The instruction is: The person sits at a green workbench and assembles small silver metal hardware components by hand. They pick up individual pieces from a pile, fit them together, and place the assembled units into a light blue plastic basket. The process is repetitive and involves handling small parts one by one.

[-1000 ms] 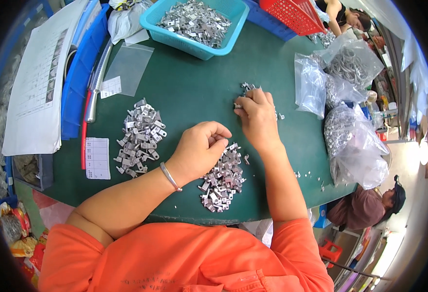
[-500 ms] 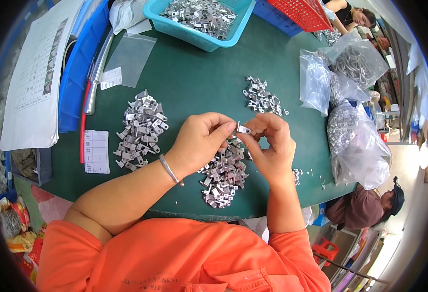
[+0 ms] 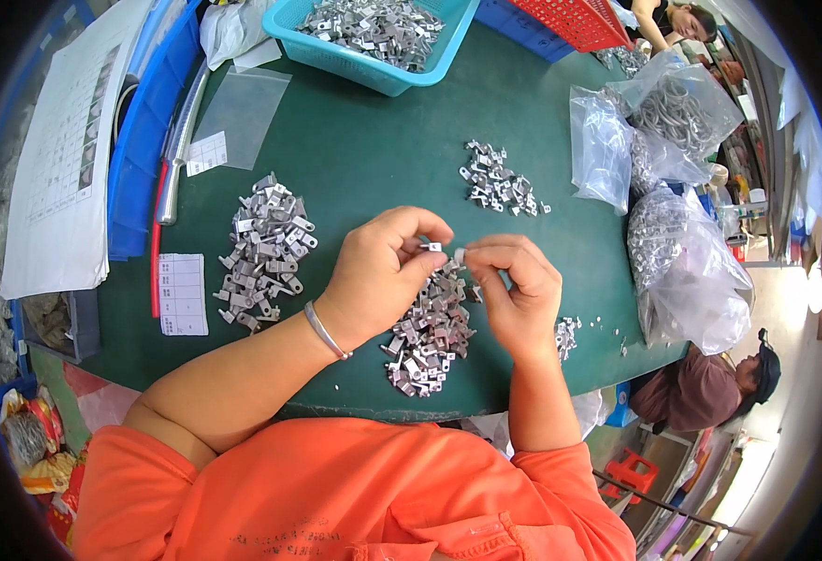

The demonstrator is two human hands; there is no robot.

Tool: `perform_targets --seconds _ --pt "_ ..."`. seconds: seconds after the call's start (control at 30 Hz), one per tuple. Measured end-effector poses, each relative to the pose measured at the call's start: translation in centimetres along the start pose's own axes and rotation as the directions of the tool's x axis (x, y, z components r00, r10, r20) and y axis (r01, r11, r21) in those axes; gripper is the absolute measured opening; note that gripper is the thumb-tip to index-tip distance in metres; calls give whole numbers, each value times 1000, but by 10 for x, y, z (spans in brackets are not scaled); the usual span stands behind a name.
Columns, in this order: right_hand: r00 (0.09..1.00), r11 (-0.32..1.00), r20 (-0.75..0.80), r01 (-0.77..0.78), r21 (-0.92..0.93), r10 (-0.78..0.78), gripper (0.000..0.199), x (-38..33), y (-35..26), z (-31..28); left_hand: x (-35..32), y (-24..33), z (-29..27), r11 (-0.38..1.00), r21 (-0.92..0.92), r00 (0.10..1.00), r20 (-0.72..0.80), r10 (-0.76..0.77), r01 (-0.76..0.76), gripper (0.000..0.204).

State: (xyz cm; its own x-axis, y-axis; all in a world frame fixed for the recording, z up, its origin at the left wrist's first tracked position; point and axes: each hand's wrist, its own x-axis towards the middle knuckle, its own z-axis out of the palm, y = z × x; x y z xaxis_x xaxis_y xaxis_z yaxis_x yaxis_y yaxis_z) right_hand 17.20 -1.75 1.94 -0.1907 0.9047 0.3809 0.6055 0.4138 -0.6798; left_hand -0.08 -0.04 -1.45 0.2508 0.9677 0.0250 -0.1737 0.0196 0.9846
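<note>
My left hand (image 3: 383, 271), with a metal bangle at its wrist, pinches a small silver metal bracket (image 3: 432, 247) between thumb and fingers. Just right of it, my right hand (image 3: 516, 292) is closed in a pinch on a small pale piece (image 3: 460, 253), too small to name. A narrow gap separates the two hands. Beneath them spreads a heap of metal brackets (image 3: 430, 332), partly covered by the fingers. Another bracket heap (image 3: 266, 252) lies to the left, and a smaller pile of metal parts (image 3: 500, 179) lies beyond my right hand.
On the green table (image 3: 364, 140) stands a turquoise basket (image 3: 364, 67) of metal parts. Clear bags of metal parts (image 3: 687, 271) line the right side. A blue tray (image 3: 149, 140), a paper label (image 3: 183, 294) and a few tiny parts (image 3: 567, 337) also lie around. Two other people are nearby.
My hands, which met at a bracket, have drawn slightly apart. A bracket now sits in my left fingers and a small pale piece shows in my right fingertips.
</note>
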Motion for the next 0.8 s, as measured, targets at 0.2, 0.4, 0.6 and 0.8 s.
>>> perform_targets --seconds 0.2,0.4,0.6,0.8 --pt "992 991 125 30 -129 -13 9 13 14 -8 0 -9 -6 889 409 978 109 177 -207 19" --pt "995 891 -81 -83 -447 52 3 35 48 0 -1 -2 -6 907 391 987 91 132 -157 18" --pt "958 898 -5 -265 351 285 3 15 17 -1 0 -1 -1 996 47 997 10 -73 72 16" --pt "962 764 18 -229 603 273 5 3 9 7 -2 8 -1 959 -175 966 169 -194 224 12"
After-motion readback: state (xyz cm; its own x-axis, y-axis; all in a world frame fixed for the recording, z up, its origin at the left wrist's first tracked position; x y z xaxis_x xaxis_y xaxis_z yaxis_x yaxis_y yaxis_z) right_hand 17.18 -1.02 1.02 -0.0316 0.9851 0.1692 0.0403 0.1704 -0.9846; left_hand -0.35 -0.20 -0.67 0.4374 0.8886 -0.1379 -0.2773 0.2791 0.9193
